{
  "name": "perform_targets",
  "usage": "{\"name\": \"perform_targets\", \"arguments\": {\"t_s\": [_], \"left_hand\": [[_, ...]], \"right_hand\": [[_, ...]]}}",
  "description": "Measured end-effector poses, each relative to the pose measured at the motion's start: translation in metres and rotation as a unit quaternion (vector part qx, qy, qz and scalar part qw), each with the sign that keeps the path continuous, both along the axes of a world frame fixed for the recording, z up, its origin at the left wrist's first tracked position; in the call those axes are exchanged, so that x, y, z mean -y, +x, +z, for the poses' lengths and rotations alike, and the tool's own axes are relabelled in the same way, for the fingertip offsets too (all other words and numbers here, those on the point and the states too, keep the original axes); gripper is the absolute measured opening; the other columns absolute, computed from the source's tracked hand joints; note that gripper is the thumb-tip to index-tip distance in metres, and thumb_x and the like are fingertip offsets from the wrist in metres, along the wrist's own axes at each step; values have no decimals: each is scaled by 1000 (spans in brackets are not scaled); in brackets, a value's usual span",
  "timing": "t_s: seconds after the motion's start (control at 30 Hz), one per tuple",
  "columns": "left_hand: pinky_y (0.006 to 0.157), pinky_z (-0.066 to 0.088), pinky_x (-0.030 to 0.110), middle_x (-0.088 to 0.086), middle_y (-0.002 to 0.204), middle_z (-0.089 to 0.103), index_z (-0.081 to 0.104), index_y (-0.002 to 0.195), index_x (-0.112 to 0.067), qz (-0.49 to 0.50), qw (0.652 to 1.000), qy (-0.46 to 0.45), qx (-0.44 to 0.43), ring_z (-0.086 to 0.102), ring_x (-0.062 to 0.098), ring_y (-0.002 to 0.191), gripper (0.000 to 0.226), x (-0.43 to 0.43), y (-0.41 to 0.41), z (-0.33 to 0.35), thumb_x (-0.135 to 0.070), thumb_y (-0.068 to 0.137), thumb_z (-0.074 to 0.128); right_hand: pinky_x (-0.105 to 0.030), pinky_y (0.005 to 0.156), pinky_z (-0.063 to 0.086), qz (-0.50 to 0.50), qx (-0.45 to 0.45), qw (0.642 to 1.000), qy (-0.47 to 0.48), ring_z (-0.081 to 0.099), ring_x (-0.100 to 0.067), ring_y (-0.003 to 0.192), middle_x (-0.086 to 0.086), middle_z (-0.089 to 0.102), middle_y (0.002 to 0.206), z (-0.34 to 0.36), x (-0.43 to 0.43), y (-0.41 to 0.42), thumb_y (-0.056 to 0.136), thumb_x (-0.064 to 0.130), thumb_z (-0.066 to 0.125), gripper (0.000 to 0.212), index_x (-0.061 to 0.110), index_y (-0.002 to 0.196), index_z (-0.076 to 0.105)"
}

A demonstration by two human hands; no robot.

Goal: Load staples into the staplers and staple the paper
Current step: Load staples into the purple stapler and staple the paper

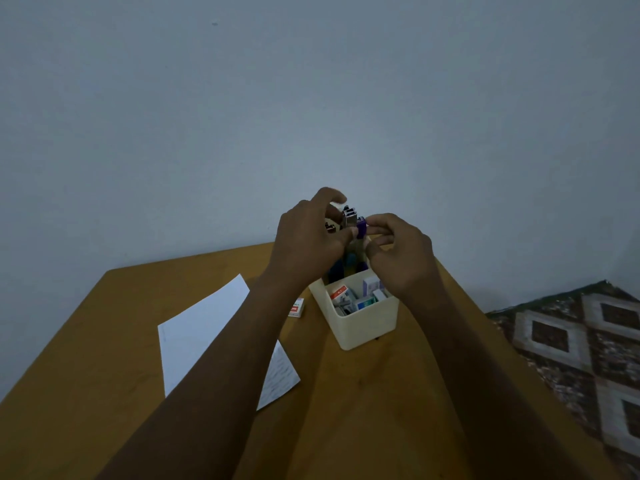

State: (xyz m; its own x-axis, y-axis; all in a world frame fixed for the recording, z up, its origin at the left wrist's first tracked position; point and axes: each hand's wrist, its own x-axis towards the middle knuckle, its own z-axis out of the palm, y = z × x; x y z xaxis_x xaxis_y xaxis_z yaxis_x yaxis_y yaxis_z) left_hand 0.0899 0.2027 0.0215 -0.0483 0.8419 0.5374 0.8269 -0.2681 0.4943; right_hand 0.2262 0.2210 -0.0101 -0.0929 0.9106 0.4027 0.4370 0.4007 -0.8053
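Note:
Above the far end of the cream box (363,323), both hands hold a small purple stapler (356,225) with its metal magazine showing. My left hand (308,237) grips it from the left, fingers curled over the top. My right hand (398,251) pinches its purple end between thumb and fingertips. Sheets of white paper (204,323) lie on the wooden table (86,393), partly under my left forearm. Several small staple boxes (360,296) fill the box's near compartment. Blue staplers (346,266) lie in its far compartment, mostly hidden by my hands.
A small red-and-white staple box (297,307) lies on the table just left of the cream box. A patterned mat (588,348) covers the floor to the right of the table. A bare wall stands behind the table's far edge.

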Motion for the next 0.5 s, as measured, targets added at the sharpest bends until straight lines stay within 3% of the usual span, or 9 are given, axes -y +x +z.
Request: {"name": "perform_targets", "arguments": {"t_s": [0.17, 0.3, 0.5], "left_hand": [[82, 52, 41, 5, 103, 69, 61, 111, -16, 32, 994, -27, -103, 62, 22, 91, 35, -11, -1, -6, -29, 79, 71], [92, 39, 43, 5, 124, 58, 53, 128, -22, 50, 978, -40, -201, 51, 26, 114, 49, -15, 3, -7, -38, 84, 65], [84, 31, 40, 1, 115, 60, 60, 118, -23, 66, 974, -66, -208, 50, 24, 109, 32, -23, 12, 0, -39, 90, 57]], "right_hand": [[1, 67, 37, -4, -18, 1000, 4, 56, -7, 97, -1, 64, 115, -4, -3, 0, 88, 7, 62, 34, 14, 120, 56], [5, 64, 39, 3, -45, 999, 5, 57, -6, 95, -2, 64, 113, -8, -5, 2, 87, 1, 60, 35, 11, 120, 56], [3, 67, 42, 13, -65, 998, 7, 58, -5, 93, 2, 63, 106, -11, -6, 6, 86, -5, 56, 36, 10, 118, 56]]}}
